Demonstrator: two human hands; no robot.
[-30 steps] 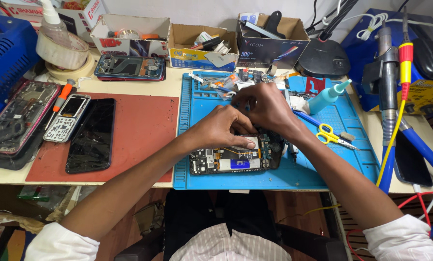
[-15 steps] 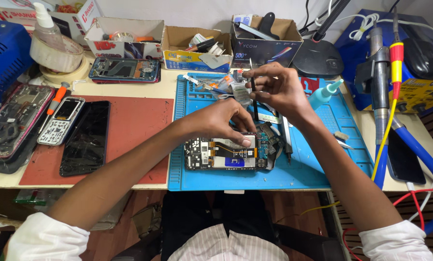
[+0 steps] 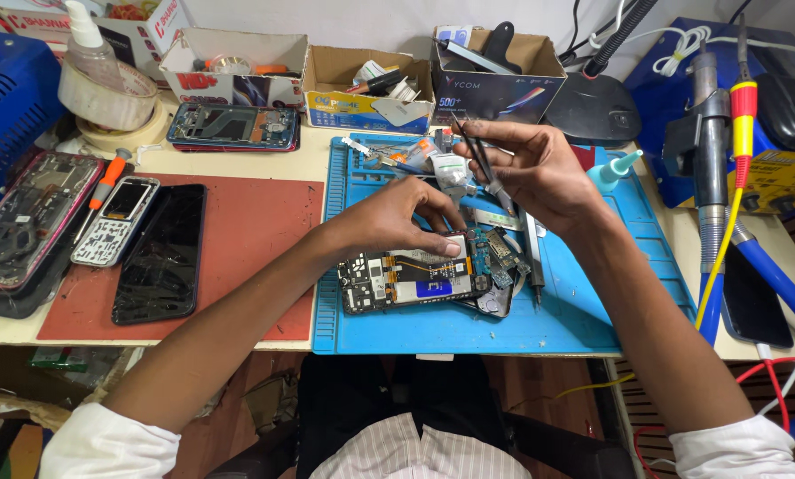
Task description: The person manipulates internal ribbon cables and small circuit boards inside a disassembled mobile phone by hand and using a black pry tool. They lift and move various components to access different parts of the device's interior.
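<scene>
An opened phone [image 3: 415, 279] with its back off and circuit boards showing lies on the blue work mat [image 3: 575, 324]. My left hand [image 3: 397, 217] rests on its upper edge, fingertips pressing the phone's inner parts. My right hand [image 3: 531, 173] is raised above the mat to the right of the phone. It pinches thin dark tweezers [image 3: 476, 153], their tips pointing up and away. A loose small board [image 3: 495, 253] sits at the phone's right end.
A red mat [image 3: 247, 222] on the left carries a black phone [image 3: 160, 253] and a keypad phone [image 3: 114, 222]. Cardboard boxes [image 3: 366, 84] of parts line the back. A soldering tool with cables [image 3: 712, 177] stands right. Yellow scissors are hidden.
My right hand lifted off the opened phone and rose to the right with the tweezers. My left hand stayed on the phone. The view shifted slightly left.
</scene>
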